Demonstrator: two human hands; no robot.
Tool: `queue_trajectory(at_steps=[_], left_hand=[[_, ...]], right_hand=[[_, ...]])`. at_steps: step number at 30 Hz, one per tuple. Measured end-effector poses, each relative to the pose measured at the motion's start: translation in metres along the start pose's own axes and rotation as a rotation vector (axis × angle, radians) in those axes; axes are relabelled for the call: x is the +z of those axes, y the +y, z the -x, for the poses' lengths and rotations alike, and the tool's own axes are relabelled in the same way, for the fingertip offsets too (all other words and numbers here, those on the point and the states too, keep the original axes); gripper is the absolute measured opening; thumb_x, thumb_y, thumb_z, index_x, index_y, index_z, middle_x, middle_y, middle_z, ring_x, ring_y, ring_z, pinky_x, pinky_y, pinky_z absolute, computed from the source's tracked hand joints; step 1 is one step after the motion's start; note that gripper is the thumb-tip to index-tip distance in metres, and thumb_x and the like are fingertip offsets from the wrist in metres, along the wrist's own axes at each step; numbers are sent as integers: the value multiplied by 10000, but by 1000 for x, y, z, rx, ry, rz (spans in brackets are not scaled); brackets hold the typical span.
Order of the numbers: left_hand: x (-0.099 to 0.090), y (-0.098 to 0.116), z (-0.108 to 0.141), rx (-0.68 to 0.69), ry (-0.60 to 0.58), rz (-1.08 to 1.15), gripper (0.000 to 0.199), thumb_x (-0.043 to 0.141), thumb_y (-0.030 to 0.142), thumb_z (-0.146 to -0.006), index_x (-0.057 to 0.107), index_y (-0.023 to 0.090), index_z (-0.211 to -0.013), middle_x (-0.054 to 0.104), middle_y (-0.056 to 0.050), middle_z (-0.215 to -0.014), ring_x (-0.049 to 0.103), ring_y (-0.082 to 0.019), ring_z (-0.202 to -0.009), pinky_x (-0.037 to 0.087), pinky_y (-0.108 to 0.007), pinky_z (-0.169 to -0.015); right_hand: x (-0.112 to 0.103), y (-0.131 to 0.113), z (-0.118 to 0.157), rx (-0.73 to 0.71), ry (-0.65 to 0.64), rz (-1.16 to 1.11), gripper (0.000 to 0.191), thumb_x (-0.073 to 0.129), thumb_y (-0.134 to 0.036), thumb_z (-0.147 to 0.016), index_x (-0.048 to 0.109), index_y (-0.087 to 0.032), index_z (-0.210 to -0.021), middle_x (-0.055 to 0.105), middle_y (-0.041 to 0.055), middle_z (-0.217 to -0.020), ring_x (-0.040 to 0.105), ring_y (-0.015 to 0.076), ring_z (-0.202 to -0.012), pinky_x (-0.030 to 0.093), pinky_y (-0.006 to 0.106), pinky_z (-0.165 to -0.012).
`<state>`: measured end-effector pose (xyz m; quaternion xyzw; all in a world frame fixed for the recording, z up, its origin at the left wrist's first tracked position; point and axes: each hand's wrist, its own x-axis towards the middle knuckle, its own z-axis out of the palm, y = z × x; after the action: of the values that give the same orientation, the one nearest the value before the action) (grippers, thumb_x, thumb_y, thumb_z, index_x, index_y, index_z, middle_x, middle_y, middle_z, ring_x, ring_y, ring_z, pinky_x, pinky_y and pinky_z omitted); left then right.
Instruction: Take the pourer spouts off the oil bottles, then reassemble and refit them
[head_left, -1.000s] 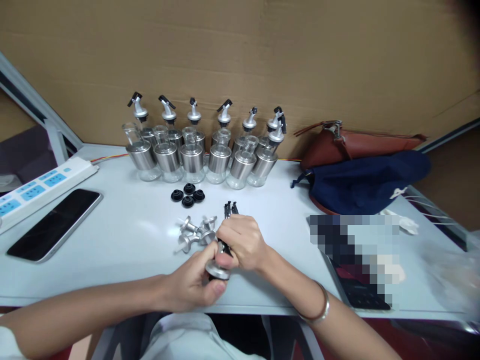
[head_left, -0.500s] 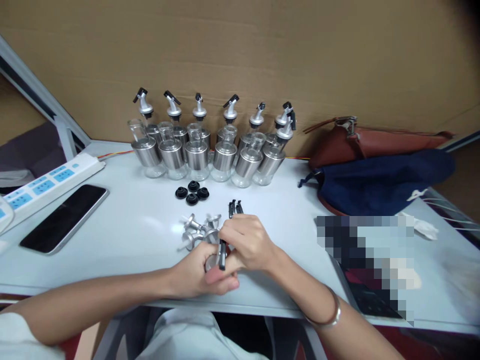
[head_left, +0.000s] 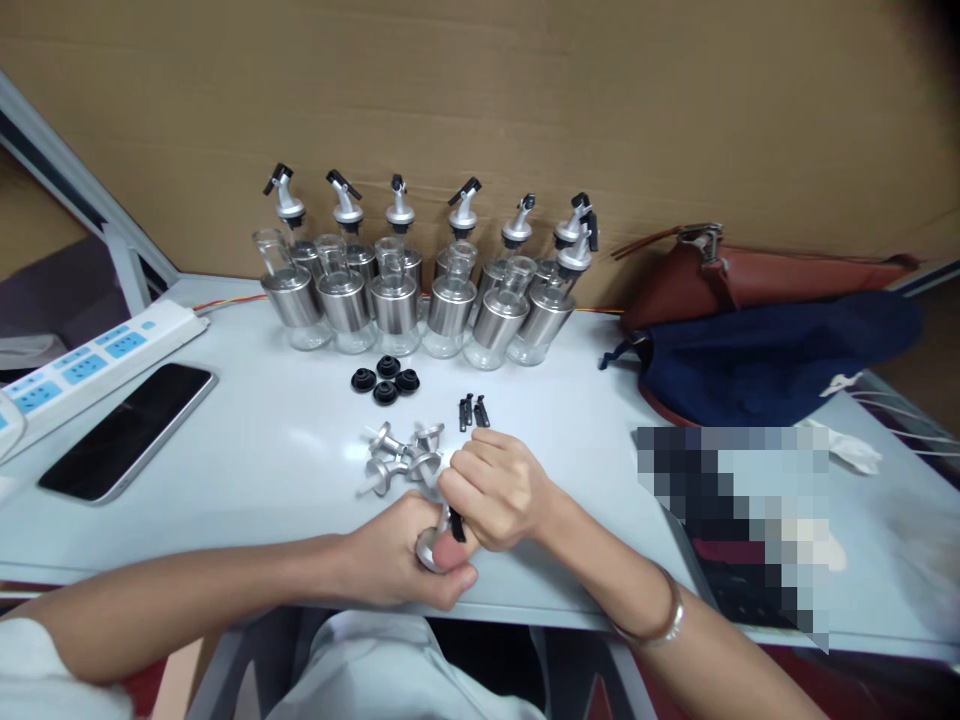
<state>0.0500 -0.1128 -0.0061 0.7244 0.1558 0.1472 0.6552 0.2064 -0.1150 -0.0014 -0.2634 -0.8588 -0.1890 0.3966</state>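
Near the front edge of the table, my left hand (head_left: 394, 552) is closed around a silver bottle pourer (head_left: 427, 550). A small black lever (head_left: 457, 526) sits against the pourer's spout. The fingers of my right hand (head_left: 496, 490) are curled and pinch at this lever; its thumb lies beside the pourer. My own fingers hide much of both parts. Several silver pourers (head_left: 405, 462) lie in a heap just beyond my left hand. Above my right knuckles, a few loose black levers (head_left: 472, 410) lie on the table. Further back is a cluster of black rubber stoppers (head_left: 385, 380).
Glass bottles with steel sleeves (head_left: 394, 303) stand in rows at the back, some topped with pourers. To the left lie a phone (head_left: 131, 430) and a power strip (head_left: 82, 370). A brown bag (head_left: 795, 285) and dark blue cloth (head_left: 765, 350) rest at the right.
The black lever has tilted and now sits lower against the spout, more covered by my right fingers. My right fist has curled tighter; the view has shifted slightly.
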Motion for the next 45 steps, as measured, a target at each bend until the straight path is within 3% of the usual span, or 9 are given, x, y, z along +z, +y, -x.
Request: queue_trajectory(at_steps=[5, 11, 13, 18, 23, 27, 34, 41, 45], left_hand=[[0, 0, 0, -53, 4, -40, 342, 499, 218, -665, 190, 203, -520, 185, 86, -456, 157, -40, -420, 146, -198, -366], [1, -11, 4, 68, -23, -295, 246, 486, 181, -627, 266, 195, -519, 282, 70, -454, 275, -57, -416, 198, -196, -380], [2, -12, 5, 60, -10, -267, 179, 503, 193, -646, 341, 190, -569, 333, 79, -460, 301, -58, -414, 245, -181, -394], [6, -10, 6, 98, 65, -194, 125, 538, 191, -669, 413, 191, -662, 383, 91, -467, 319, -49, -394, 262, -158, -395], [5, -4, 5, 65, 147, -221, 125, 539, 184, -680, 416, 190, -658, 374, 87, -474, 329, -53, -406, 270, -161, -412], [4, -3, 4, 78, 136, -208, 127, 545, 186, -680, 420, 188, -658, 381, 83, -477, 326, -52, -405, 259, -158, -402], [4, -6, 6, 92, 136, -225, 130, 559, 182, -677, 430, 184, -664, 399, 76, -490, 339, -49, -417, 280, -151, -414], [4, -8, 6, 103, 138, -215, 124, 558, 185, -680, 435, 190, -661, 402, 82, -494, 340, -50, -416, 294, -147, -414], [3, -6, 6, 92, 146, -231, 128, 568, 180, -677, 440, 187, -665, 405, 80, -498, 347, -49, -424, 285, -145, -416]], right_hand=[[-1, 0, -1, -5, 11, -12, 605, 154, -289, -1028, 397, -204, -481, 292, -27, -464, 242, 139, -427, 232, 286, -459], [0, -9, -4, 132, 76, -254, 588, 103, -269, -1032, 352, -209, -503, 296, -33, -464, 253, 122, -416, 232, 275, -446], [0, -8, -5, 299, 86, -317, 555, 138, -288, -1033, 366, -206, -534, 321, -36, -470, 279, 107, -410, 255, 257, -445], [-13, 19, -4, 926, 33, -322, 448, 283, -374, -1000, 401, -202, -604, 388, -36, -507, 385, 101, -452, 306, 224, -463], [-30, 55, 7, 1116, -258, -183, 315, 476, -302, -897, 493, -187, -604, 431, -41, -499, 406, 117, -479, 305, 237, -508], [-31, 62, 16, 1140, -484, -109, 103, 566, -121, -817, 634, -160, -750, 630, 14, -671, 562, 162, -629, 382, 253, -619], [-28, 54, 20, 1021, -739, -4, 300, 570, -2, -746, 711, -127, -979, 700, 126, -994, 642, 273, -900, 434, 319, -778], [-31, 54, 16, 1102, -769, -131, 321, 581, 19, -744, 704, -153, -985, 720, 65, -961, 651, 215, -900, 438, 263, -808], [-27, 53, 16, 1051, -811, -99, 298, 562, 5, -782, 705, -129, -1007, 694, 94, -1019, 629, 237, -946, 435, 295, -843]])
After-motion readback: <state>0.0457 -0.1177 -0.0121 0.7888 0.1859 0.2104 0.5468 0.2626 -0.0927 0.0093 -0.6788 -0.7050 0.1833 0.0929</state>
